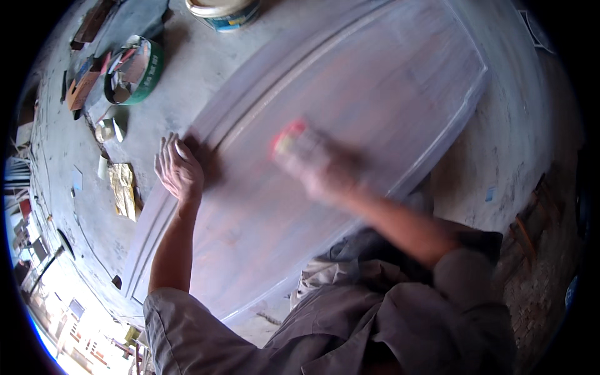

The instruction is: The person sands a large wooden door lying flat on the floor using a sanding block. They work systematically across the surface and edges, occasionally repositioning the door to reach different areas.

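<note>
A large, dusty, pale-coated wooden door panel point(350, 125) with a raised moulded border is lying flat over the grey concrete floor point(519, 156), directly in front of the person. The left hand point(179, 167) is resting open, fingers spread, pressing on the panel's left moulding. The right hand point(312, 164) is blurring over the panel's middle, apparently curled around a small red-and-yellow block point(289, 139), though the blur is keeping the grip uncertain. The panel is looking stiff, heavy and awkwardly broad, its powdery surface probably slippery, so its long edges seem the safest hold. Beyond the panel's far-left corner, a white paint bucket point(224, 12) and a green-rimmed tub of scraps point(134, 72) are sitting on the floor.
</note>
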`<state>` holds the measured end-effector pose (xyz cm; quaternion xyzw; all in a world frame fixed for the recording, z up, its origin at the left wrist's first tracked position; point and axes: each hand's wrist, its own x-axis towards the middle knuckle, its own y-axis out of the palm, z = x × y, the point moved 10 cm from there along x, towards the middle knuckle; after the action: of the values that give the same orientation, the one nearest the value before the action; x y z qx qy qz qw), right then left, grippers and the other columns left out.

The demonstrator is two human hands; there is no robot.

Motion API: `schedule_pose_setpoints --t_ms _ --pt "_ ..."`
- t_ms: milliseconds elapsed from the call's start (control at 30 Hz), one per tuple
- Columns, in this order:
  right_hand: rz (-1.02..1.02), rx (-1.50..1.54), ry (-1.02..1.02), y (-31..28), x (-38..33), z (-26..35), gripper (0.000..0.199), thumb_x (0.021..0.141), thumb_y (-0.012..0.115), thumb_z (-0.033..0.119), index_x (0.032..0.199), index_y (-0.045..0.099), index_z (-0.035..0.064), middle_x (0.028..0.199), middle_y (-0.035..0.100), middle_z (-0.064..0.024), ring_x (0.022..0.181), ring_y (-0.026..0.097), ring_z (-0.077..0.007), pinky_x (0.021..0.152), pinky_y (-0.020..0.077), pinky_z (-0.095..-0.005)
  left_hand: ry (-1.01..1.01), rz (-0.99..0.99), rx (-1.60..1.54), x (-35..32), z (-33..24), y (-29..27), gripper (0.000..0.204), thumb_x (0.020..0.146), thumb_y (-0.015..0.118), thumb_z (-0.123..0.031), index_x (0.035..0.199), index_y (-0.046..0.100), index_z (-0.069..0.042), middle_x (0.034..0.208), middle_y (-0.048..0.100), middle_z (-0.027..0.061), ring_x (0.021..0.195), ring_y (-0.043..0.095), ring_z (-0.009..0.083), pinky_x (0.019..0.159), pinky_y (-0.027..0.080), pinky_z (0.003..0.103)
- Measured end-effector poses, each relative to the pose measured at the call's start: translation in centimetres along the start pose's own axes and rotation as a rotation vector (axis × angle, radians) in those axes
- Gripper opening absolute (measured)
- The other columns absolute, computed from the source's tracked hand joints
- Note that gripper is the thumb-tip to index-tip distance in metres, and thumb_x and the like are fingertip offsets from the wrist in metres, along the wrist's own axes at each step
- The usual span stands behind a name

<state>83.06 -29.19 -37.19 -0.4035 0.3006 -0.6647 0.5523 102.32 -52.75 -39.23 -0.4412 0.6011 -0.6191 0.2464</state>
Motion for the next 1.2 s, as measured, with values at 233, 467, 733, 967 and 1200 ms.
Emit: schedule_pose_setpoints --t_ms 233,467,733,967,1200 --pt "-0.126 -0.129 0.809 -8.5 -4.5 -16.1 0.045 0.096 0.053 0.002 0.142 0.057 0.0043 0.133 0.065 -0.0224 0.123 0.063 -0.0341 0.103 0.0516 -0.0405 0.006 -0.026 0.006 0.2 0.2 0.3 0.034 0.108 0.044 -0.026 0.125 0.069 -0.01 0.132 0.068 0.007 0.135 0.055 0.0257 0.113 0.036 0.043" --pt "-0.099 -0.074 0.119 -3.3 -7.5 -2.4 0.054 0.089 0.058 0.0 0.142 0.06 0.0107 0.145 0.06 -0.0147 0.141 0.048 -0.0368 0.122 0.0343 -0.0491 -0.061 0.057 0.065 0.3 1.3 1.1 0.041 0.109 0.039 -0.032 0.128 0.067 -0.011 0.135 0.067 0.009 0.133 0.056 0.0278 0.113 0.037 0.044" --pt "-0.156 -0.47 0.716 -12.0 -19.0 -13.5 0.065 0.088 0.055 -0.004 0.151 0.039 -0.0046 0.145 0.05 -0.0318 0.133 0.051 -0.0474 0.111 0.0433 -0.0513 -0.057 0.098 -0.002 0.7 2.1 2.8 0.053 0.109 0.033 -0.04 0.129 0.066 -0.003 0.133 0.066 0.016 0.126 0.059 0.0349 0.108 0.043 0.046" --pt "-0.371 -0.458 0.833 -14.2 -24.0 -15.3 0.062 0.087 0.051 -0.01 0.148 0.044 -0.0048 0.147 0.049 -0.0296 0.138 0.045 -0.0484 0.119 0.0357 -0.0498 -0.091 0.16 0.019 0.7 3.4 3.6 0.055 0.11 0.03 -0.041 0.131 0.064 -0.004 0.131 0.066 0.0184 0.121 0.061 0.0395 0.103 0.045 0.049" --pt "-0.297 -0.322 0.827 -12.2 -26.0 -11.4 0.066 0.085 0.05 -0.014 0.15 0.043 -0.0042 0.154 0.045 -0.027 0.146 0.04 -0.0415 0.124 0.0307 -0.0479 -0.157 0.33 0.048 4.9 -2.7 5.4 0.058 0.11 0.025 -0.047 0.141 0.058 -0.01 0.14 0.063 0.0118 0.129 0.057 0.0326 0.109 0.038 0.05"
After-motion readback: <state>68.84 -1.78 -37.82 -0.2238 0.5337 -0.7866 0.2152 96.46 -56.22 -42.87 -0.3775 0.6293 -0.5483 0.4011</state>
